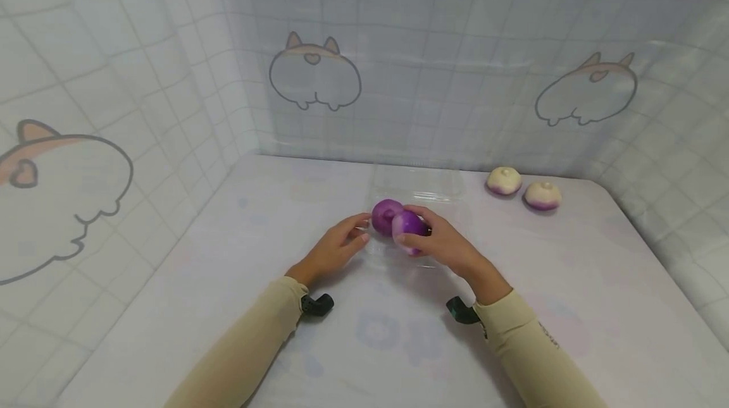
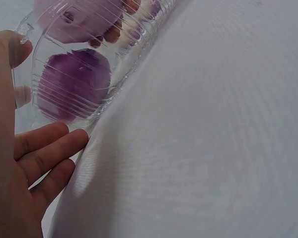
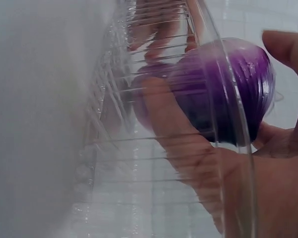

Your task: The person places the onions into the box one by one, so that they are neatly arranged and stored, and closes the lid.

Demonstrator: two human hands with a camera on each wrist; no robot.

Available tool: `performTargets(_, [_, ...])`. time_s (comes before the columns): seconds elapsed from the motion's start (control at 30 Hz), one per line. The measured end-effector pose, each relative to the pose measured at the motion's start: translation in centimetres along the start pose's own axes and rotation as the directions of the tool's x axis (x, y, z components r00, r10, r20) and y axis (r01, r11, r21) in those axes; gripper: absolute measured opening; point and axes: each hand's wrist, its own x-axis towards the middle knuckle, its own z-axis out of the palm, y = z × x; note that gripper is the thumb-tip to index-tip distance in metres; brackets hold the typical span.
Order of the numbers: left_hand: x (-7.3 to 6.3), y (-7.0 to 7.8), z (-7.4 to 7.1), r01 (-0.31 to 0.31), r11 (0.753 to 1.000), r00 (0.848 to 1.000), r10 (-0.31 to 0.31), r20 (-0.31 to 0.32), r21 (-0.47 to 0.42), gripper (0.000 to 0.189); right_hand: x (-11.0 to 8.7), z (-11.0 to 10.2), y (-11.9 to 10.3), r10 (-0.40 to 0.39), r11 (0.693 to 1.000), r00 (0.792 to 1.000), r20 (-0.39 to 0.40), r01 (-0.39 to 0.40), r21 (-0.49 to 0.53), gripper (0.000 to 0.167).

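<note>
A clear plastic clamshell box lies on the table with its lid folded back. One purple turnip sits inside, seen through the ribbed wall in the left wrist view. My right hand grips a second purple-and-white turnip over the box, its fingers and thumb around it; in the right wrist view some of these fingers show through the plastic. At the box's left side is my left hand, fingers loosely bent and holding nothing. In the left wrist view its fingertips lie close to the box wall; contact is unclear.
Two more turnips, white side up, stand at the back right: one near the wall and another beside it. A tiled-print curtain encloses the white-covered table at the back and both sides.
</note>
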Motion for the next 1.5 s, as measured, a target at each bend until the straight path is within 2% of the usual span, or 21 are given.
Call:
performTargets(0.17, [0.0, 0.0, 0.1, -0.016, 1.000, 1.000, 0.016, -0.001, 0.013, 0.051, 0.1, 0.3, 0.1, 0.035, 0.999, 0.999, -0.024, -0.035, -0.004, 0.060])
performTargets(0.27, [0.1, 0.1, 0.0, -0.014, 1.000, 1.000, 0.015, -0.003, 0.018, 0.051, 0.2, 0.4, 0.2, 0.032, 0.999, 0.999, -0.035, -0.032, 0.009, 0.059])
performTargets(0.53, [0.0, 0.3, -0.1, 0.013, 1.000, 1.000, -0.013, 0.004, 0.014, 0.051, 0.4, 0.7, 0.7, -0.023, 0.988, 0.997, -0.067, 0.013, -0.152, 0.073])
performTargets(0.8, [0.1, 0.3, 0.0, 0.008, 1.000, 1.000, -0.008, 0.000, 0.014, 0.051, 0.3, 1.0, 0.7, -0.019, 0.976, 0.996, -0.089, -0.001, -0.218, 0.078])
performTargets(0.9, [0.1, 0.4, 0.0, 0.008, 1.000, 1.000, -0.008, 0.000, 0.017, 0.051, 0.3, 1.1, 0.6, -0.042, 0.967, 0.996, -0.079, 0.021, -0.254, 0.081])
performTargets(1.03, [0.0, 0.5, 0.0, 0.013, 1.000, 1.000, -0.013, 0.000, 0.009, 0.051, 0.5, 1.1, 0.5, -0.103, 0.955, 0.994, -0.039, 0.088, -0.283, 0.083])
performTargets(1.13, [0.1, 0.3, 0.1, 0.011, 1.000, 1.000, -0.011, -0.002, 0.004, 0.051, 0.5, 0.9, 0.5, -0.130, 0.951, 0.991, -0.013, 0.121, -0.283, 0.077])
performTargets(1.3, [-0.1, 0.1, 0.2, 0.006, 1.000, 1.000, -0.006, -0.002, -0.002, 0.051, 0.3, 0.9, 0.3, -0.098, 0.961, 0.995, -0.007, 0.093, -0.259, 0.060])
performTargets(1.5, [-0.1, 0.5, -0.1, 0.014, 1.000, 1.000, -0.014, 0.003, -0.009, 0.051, 0.0, 0.8, 0.1, -0.088, 0.964, 0.996, -0.011, 0.083, -0.253, 0.059])
